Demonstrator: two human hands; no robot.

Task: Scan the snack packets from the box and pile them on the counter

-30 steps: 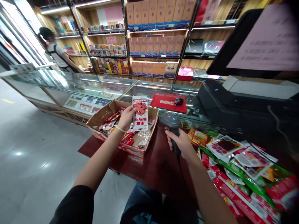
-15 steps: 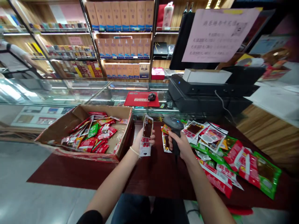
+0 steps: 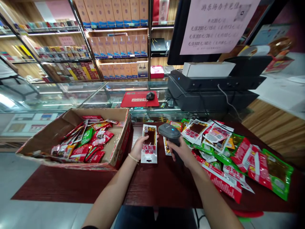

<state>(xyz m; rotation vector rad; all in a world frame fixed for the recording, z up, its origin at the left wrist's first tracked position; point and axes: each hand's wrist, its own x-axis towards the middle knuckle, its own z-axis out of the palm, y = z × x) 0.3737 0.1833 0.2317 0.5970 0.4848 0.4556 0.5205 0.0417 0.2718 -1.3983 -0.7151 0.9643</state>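
Note:
My left hand (image 3: 139, 148) grips a white snack packet (image 3: 149, 156) with red lettering and a clear window over brown contents. The packet faces up, its hanging hole nearest me. In my right hand (image 3: 183, 152) is a dark handheld barcode scanner (image 3: 169, 131), fingers wrapped round its handle, its head angled toward the packet. Partly hidden behind the scanner lies another white packet (image 3: 167, 149). A cardboard box (image 3: 124, 136) left of my hands holds several red and green packets (image 3: 101, 137). To the right, a pile of larger snack packets (image 3: 252, 159) spreads over the dark red tabletop (image 3: 152, 187).
Beyond the table runs a glass display counter (image 3: 95, 95) with a red mouse pad (image 3: 128, 99) and black mouse (image 3: 150, 95). A monitor back (image 3: 175, 38) with a pink notice and black till equipment (image 3: 214, 95) stand at the back right. Boxed goods (image 3: 116, 47) line the shelves.
The packet in my left hand has turned from steeply tilted to face up, showing its front. The scanner has shifted slightly left and stays in my right hand. The camera view has moved a little.

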